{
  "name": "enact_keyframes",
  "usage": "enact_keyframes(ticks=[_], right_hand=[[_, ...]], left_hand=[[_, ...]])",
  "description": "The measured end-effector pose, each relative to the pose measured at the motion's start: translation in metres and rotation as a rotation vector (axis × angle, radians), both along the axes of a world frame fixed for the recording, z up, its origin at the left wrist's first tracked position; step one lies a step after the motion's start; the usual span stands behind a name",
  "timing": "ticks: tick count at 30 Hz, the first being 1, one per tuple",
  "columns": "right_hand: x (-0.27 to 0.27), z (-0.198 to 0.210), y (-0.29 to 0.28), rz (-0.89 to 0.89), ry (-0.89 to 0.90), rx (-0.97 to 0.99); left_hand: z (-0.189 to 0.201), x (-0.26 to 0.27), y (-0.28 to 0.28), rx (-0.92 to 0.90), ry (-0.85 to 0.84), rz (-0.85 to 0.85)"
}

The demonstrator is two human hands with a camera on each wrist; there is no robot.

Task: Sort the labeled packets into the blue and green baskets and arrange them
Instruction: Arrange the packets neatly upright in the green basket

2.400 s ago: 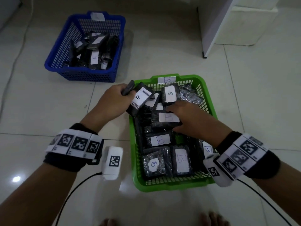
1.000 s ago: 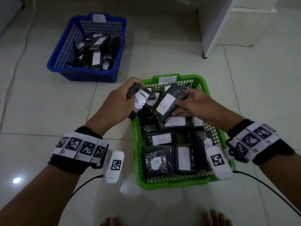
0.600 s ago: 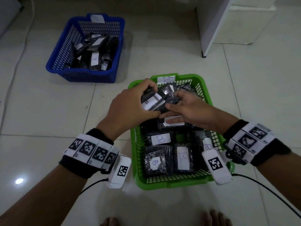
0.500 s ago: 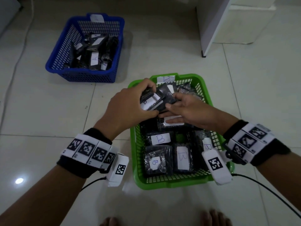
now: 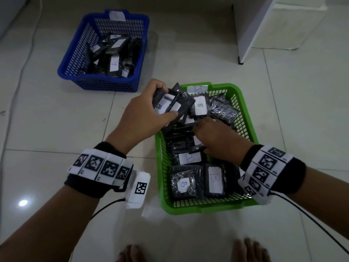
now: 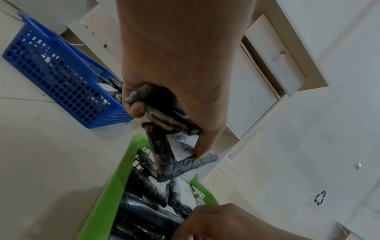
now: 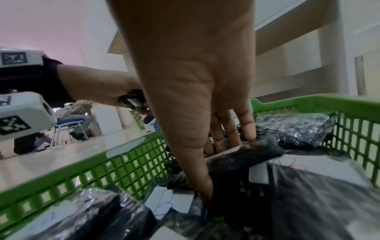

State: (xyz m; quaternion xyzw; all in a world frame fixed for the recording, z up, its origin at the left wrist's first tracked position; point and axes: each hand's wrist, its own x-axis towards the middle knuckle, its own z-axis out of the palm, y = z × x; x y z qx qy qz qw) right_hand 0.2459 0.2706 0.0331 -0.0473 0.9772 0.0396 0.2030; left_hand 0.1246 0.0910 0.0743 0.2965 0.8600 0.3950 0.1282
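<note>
The green basket [image 5: 196, 208] in front of me holds several black packets with white "B" labels [image 5: 215, 178]. My left hand [image 5: 166, 102] grips a stack of B packets [image 5: 181, 103] above the basket's far left corner; the left wrist view shows its thumb and fingers [image 6: 137, 110] clamped round that stack [image 6: 164, 113]. My right hand [image 5: 200, 133] reaches down into the middle of the basket. There its thumb and fingers pinch a dark packet [image 7: 246, 155] by its edges. The blue basket [image 5: 105, 84] stands at the far left with several packets [image 5: 113, 63] in it.
A white cabinet [image 5: 255, 25] stands at the far right on the tiled floor. A thin cable [image 5: 24, 59] runs along the floor at the left. My bare feet [image 5: 132, 254] are at the near edge. Black wrist cables trail from both arms.
My right hand lifted a B packet, passed it onto the stack in my left hand, then went back down into the basket's middle. The left hand stayed at the far left corner.
</note>
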Motion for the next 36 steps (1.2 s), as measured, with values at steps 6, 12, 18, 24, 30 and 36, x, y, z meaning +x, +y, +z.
enact_keyframes(ticks=[6,12,18,24,30,36], right_hand=[[-0.003,0.003,0.003,-0.095,-0.065,-0.195],[-0.008,-0.002,-0.024,-0.006,-0.066,-0.245],[-0.016,-0.014,-0.04,0.007,-0.07,-0.266],[-0.014,0.043,0.008,-0.424,0.126,-0.829],[-0.01,0.055,0.023,-0.717,0.375,-1.08],[0.012,0.065,0.057,-0.493,-0.007,-0.782]], left_hand=[[0.002,0.0,-0.003,0.033,-0.042,0.011],[0.006,-0.005,-0.007,0.058,-0.068,0.024],[0.006,-0.004,-0.012,0.026,-0.044,-0.003],[0.002,0.005,-0.007,0.041,-0.012,-0.026],[0.004,0.023,0.015,0.112,-0.072,-0.131],[0.004,0.009,0.014,0.256,-0.226,0.015]])
